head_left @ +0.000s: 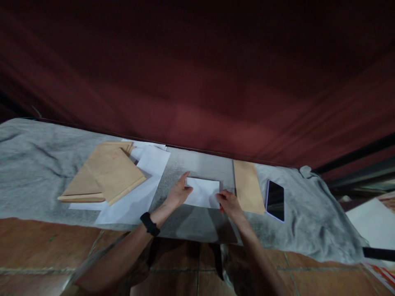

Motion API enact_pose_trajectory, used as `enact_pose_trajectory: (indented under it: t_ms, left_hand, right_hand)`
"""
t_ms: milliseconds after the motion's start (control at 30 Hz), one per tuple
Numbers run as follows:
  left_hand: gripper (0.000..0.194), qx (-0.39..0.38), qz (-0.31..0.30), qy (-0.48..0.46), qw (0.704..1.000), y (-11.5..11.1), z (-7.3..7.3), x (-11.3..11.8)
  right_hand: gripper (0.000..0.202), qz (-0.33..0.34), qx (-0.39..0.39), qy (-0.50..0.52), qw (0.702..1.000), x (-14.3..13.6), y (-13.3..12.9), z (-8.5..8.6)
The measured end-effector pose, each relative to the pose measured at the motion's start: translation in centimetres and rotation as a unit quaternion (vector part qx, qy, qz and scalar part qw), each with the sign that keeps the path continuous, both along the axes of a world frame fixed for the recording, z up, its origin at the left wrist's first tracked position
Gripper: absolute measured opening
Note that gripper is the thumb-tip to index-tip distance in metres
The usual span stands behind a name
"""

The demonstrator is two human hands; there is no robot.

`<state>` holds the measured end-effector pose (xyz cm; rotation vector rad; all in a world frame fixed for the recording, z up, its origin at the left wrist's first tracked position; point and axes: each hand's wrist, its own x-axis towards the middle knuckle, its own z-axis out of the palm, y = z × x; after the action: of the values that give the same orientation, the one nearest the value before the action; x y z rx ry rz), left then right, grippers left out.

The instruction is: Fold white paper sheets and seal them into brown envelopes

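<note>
Head view. Small rectangular sheet of white paper (202, 192) lies flat on the grey cloth (197, 224), directly in front of the person and between both hands.

Left hand (178, 193): at the paper's left end, thumb over the sheet, forefinger spread away toward the far left corner. From here I cannot tell whether the other fingers pinch the edge. Black wristwatch (150, 224) on that wrist.

Right hand (230, 202): fingers curled in, tips at the paper's right edge — whether they grip it I cannot tell. Small red object (221, 209) shows just under these fingers; too little visible to identify.

To the person's right: a brown envelope (248, 187), lying lengthwise away from the person, near the right hand. Beyond it, a smartphone (275, 201), dark screen up, pale purple edge.

To the left: overlapping brown envelopes (101, 174), partly covering larger white sheets (132, 201).

Surroundings: dark red fabric (197, 119) rising behind the cloth; reddish-brown floor tiles (40, 242) below — dim light.
</note>
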<state>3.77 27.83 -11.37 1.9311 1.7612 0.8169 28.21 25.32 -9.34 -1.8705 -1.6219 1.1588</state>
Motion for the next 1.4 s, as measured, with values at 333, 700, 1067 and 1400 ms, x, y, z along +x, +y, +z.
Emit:
enact_pose_trajectory:
  t_ms: [333,700,1067,1400]
  left_hand:
    - [0.054,-0.015,0.017,0.203,0.979,-2.8,2.9,2.1]
    - [0.060,0.109,-0.128,0.281,0.945,-5.4,-1.3,5.2]
    - [0.066,0.134,-0.101,0.261,0.951,-5.2,-3.1,4.0]
    - [0.063,0.092,-0.044,0.251,0.963,-4.9,-0.6,2.7]
  right_hand:
    - [0.015,0.035,0.094,-0.242,0.965,-0.2,-0.8,0.8]
    - [0.051,0.079,0.273,-0.109,0.953,-4.8,-2.3,-0.6]
    - [0.061,0.141,0.294,-0.242,0.914,-5.4,-3.3,-3.1]
    - [0.063,0.112,0.344,-0.315,0.877,-3.9,-3.2,-4.3]
